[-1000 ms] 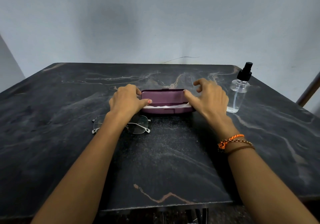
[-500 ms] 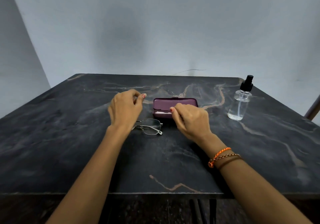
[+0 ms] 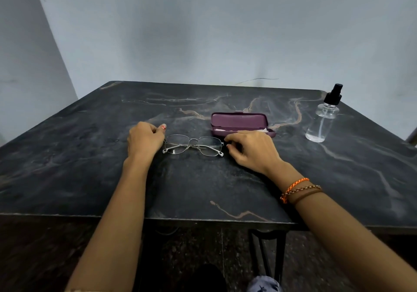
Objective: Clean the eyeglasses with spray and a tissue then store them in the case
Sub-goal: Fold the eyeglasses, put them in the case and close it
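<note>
Thin metal-framed eyeglasses [image 3: 193,145] lie folded on the dark marble table [image 3: 203,185], between my two hands. My left hand [image 3: 144,139] rests with curled fingers against their left end; the hand hides whether its fingers hold the frame. At the right hinge, the index finger and thumb of my right hand [image 3: 251,149] close around the frame's end. Just behind that hand a purple glasses case [image 3: 239,121] stands open with a white tissue [image 3: 242,130] inside. A clear spray bottle [image 3: 321,120] with a black pump stands upright at the right.
The table's near edge [image 3: 203,218] runs across the view below my forearms. Dark chair legs [image 3: 267,251] and floor show under it. A pale wall stands behind the table's far edge. Bracelets circle my right wrist [image 3: 297,190].
Both hands have left the case and come to the ends of the eyeglasses. The eyeglasses, half covered by my left hand before, now show in full. The view has pulled back.
</note>
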A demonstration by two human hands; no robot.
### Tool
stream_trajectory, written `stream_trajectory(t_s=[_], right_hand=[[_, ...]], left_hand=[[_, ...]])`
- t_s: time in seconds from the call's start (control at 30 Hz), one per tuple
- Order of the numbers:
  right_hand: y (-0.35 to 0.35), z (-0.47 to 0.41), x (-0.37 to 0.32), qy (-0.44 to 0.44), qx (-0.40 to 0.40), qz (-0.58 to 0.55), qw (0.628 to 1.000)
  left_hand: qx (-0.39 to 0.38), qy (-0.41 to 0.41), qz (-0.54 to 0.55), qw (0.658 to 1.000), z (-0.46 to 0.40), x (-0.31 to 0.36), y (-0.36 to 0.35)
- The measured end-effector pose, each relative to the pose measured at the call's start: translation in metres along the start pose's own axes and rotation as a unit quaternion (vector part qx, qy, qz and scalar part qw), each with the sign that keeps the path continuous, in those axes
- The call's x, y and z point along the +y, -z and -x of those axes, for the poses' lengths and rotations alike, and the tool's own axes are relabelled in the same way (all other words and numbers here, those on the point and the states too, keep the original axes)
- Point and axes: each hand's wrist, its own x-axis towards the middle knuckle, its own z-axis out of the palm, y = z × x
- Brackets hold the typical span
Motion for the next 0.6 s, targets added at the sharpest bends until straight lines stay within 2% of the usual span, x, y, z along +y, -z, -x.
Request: stream_trajectory(t_s=[0.27,0.37,0.5,0.6], right_hand=[[-0.0037,-0.0024,0.0043,0.015,-0.012,-0.006,1.000],[-0.0042,-0.0018,0.0054,0.018,-0.012,-0.009,1.000],[-0.0043,-0.0012,0.0056,0.002,0.002,-0.012,1.000],[-0.0001,0.0002,0.0031,-0.019,0.038,-0.028,0.999]], left_hand=[[-0.014,-0.026,-0.030,0.999,0.0000,0.0021,-0.0020],[-0.016,-0.027,-0.011,0.999,-0.0014,0.0006,-0.0034],[-0.063,0.008,0.164,0.984,-0.0039,-0.0006,-0.0041],[-0.115,0.039,0.324,0.938,-0.0041,0.0034,0.0023]])
